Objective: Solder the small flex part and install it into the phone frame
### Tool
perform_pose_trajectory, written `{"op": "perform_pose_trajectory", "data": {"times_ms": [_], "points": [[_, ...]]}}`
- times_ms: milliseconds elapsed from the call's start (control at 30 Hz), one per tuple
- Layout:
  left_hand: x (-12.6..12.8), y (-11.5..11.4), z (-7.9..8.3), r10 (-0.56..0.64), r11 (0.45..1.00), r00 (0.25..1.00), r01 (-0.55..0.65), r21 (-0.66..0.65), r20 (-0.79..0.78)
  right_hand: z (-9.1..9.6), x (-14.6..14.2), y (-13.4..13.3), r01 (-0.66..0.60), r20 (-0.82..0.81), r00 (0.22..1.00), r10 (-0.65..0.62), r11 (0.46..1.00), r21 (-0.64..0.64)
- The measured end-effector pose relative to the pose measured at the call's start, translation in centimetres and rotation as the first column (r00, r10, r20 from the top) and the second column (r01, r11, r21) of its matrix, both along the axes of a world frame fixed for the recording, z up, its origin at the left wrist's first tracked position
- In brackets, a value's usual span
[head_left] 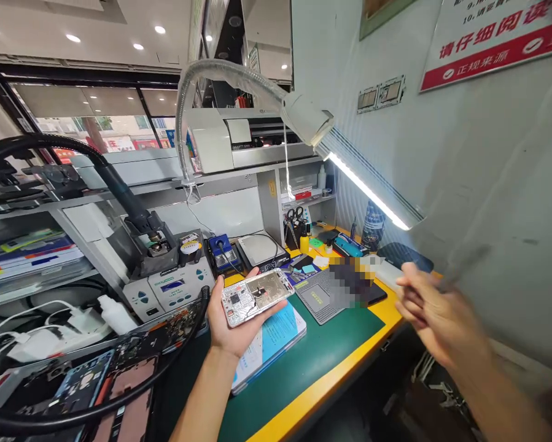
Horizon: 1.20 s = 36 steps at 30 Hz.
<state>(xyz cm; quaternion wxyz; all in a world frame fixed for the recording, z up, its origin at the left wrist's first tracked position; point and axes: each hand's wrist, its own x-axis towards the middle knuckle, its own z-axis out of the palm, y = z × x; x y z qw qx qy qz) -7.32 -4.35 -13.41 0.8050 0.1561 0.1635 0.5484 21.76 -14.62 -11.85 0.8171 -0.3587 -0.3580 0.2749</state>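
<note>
My left hand (232, 328) is wrapped round an opened phone frame (258, 298), silver-edged with its inner metal plate and parts exposed. It is held tilted above a blue-and-white notebook (276, 334). Off to the right, away from the phone frame, my right hand (435, 310) is raised with its fingers closed in a pinch. A thin dark tool (469, 267) sticks out behind those fingers; motion blur hides its exact kind. Under the notebook lies a green mat (344, 344).
A lit lamp (368, 190) hangs over the bench on a bent gooseneck. At left stand a grey rework station (169, 291), a black hose (183, 344) and a white bottle (116, 316). A grey perforated mat (317, 298) and a yellow bottle (304, 242) are further back.
</note>
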Motion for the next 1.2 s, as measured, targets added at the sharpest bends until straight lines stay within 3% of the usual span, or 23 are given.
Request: {"op": "perform_pose_trajectory", "data": {"times_ms": [100, 167, 333, 533, 667, 867, 1067, 1200], "points": [[0.0, -0.1, -0.1, -0.007, 1.0, 1.0, 0.007, -0.01, 0.011, 0.5, 0.9, 6.9, -0.169, 0.121, 0.97, 0.21, 0.944, -0.283], [0.1, -0.2, -0.2, -0.011, 1.0, 1.0, 0.012, -0.018, 0.015, 0.5, 0.5, 10.9, -0.171, 0.178, 0.952, 0.25, 0.913, -0.37], [0.4, -0.4, -0.1, -0.012, 0.999, 1.0, 0.013, -0.032, 0.015, 1.9, -0.8, 19.7, 0.024, 0.421, 0.887, 0.19, 0.892, -0.451], [0.9, -0.8, 0.5, -0.023, 0.999, 1.0, 0.023, -0.049, 0.005, 5.4, -2.1, 27.4, 0.209, 0.693, 0.694, 0.195, 0.867, -0.453], [0.9, -0.9, 0.7, -0.024, 0.997, 1.0, 0.024, -0.069, -0.001, 6.2, -2.9, 30.3, 0.277, 0.782, 0.578, 0.233, 0.845, -0.456], [0.9, -0.8, 0.6, -0.045, 0.995, 0.999, 0.046, -0.084, 0.021, 5.4, -3.1, 32.2, 0.325, 0.819, 0.452, 0.354, 0.79, -0.52], [1.0, -0.8, 0.5, -0.061, 0.995, 0.998, 0.063, -0.077, 0.03, 5.4, -2.8, 33.1, 0.328, 0.792, 0.435, 0.429, 0.743, -0.583], [0.8, -0.8, 0.4, -0.067, 0.995, 0.997, 0.07, -0.077, 0.034, 5.5, -2.7, 33.2, 0.34, 0.797, 0.455, 0.397, 0.75, -0.567]]}}
